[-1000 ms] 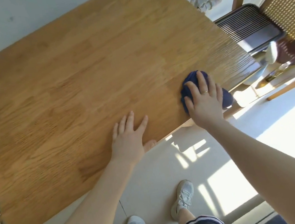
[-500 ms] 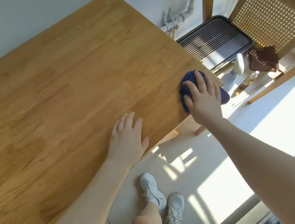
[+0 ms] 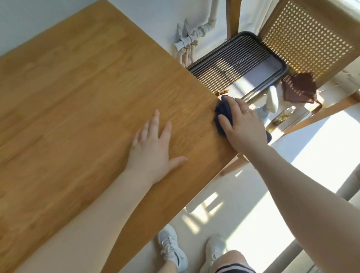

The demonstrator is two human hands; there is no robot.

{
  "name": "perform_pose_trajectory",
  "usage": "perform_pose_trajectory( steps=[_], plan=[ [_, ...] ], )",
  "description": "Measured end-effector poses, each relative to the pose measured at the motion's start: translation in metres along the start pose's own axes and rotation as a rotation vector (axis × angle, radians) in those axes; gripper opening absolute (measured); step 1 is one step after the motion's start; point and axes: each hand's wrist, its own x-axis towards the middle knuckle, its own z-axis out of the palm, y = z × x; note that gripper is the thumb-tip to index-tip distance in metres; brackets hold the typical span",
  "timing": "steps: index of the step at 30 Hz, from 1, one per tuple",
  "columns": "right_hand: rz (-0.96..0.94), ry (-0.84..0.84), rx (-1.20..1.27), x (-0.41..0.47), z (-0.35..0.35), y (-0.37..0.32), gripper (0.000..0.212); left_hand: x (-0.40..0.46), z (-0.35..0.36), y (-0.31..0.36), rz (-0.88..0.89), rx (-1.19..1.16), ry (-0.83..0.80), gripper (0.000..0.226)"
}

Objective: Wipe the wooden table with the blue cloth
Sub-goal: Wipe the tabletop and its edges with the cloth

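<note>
Since a moment ago my right hand (image 3: 243, 124) has carried the blue cloth (image 3: 224, 114) further along the counter's right edge, away from my body, and my left hand (image 3: 152, 148) now sits deeper onto the wood, no longer at the near edge.

My right hand lies on top of the bunched cloth, fingers curved over it and pressing it against the wooden counter (image 3: 61, 109). The cloth pokes out past my fingertips and on the thumb side, and a dark corner shows below my palm, hanging off the edge. It sits right at the counter's right-hand rim, just short of the far right corner.

My left hand lies flat on the wood, fingers straight and spread, holding nothing, well apart from the cloth and to its left.

The cloth is entirely under my right hand. Nearly all the unwiped-looking surface stretches to the left of both hands, so I judge the next stroke must sweep leftward, toward and past my left hand. A rattan-backed chair (image 3: 306, 41) stands just beyond my right hand.
</note>
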Motion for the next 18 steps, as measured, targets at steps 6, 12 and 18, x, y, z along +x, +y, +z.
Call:
perform_pose_trajectory(
  steps=[6, 12, 18],
  plan=[
    [-0.149, -0.099, -0.047, -0.026, -0.009, 0.026, 0.061, 0.021, 0.006, 0.001, -0.059, -0.036, -0.040, 0.117],
    [-0.330, -0.176, -0.034, 0.036, -0.006, -0.004, 0.056, 0.024, 0.004, 0.013, -0.129, -0.055, -0.054, 0.122],
    [-0.575, -0.254, 0.001, 0.045, -0.008, 0.016, 0.051, 0.023, 0.007, 0.016, -0.171, -0.049, -0.100, 0.122]
  ],
)
